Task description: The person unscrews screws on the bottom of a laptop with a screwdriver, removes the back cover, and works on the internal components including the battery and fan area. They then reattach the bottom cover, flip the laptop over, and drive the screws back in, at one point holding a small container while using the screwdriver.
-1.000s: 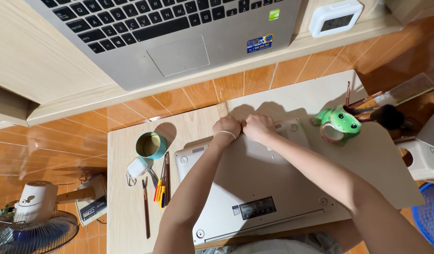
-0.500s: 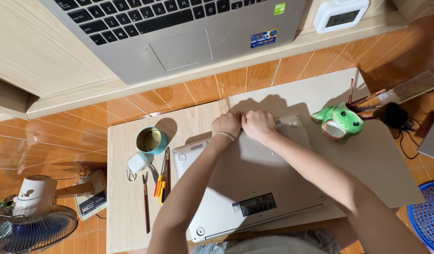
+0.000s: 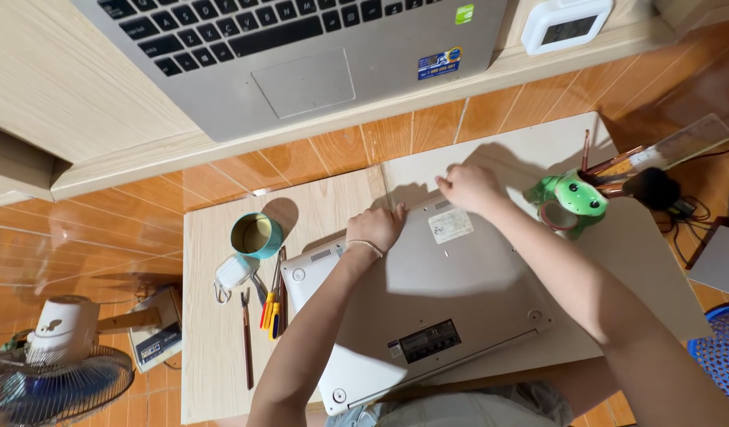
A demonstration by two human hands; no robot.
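our left hand (image 3: pixel 378 228) and right hand (image 3: pixel 469 187) both curl onto the far edge of the upturned silver laptop (image 3: pixel 427 300) (long axis skewed across the board (image 3: pixel 214 348)), right slightly farther.

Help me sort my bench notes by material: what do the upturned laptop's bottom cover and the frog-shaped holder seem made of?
The laptop's bottom cover looks like matte silver plastic or painted metal; its even, dull sheen leaves that open. The frog-shaped holder looks like glossy glazed ceramic or hard plastic, going by its bright highlights.
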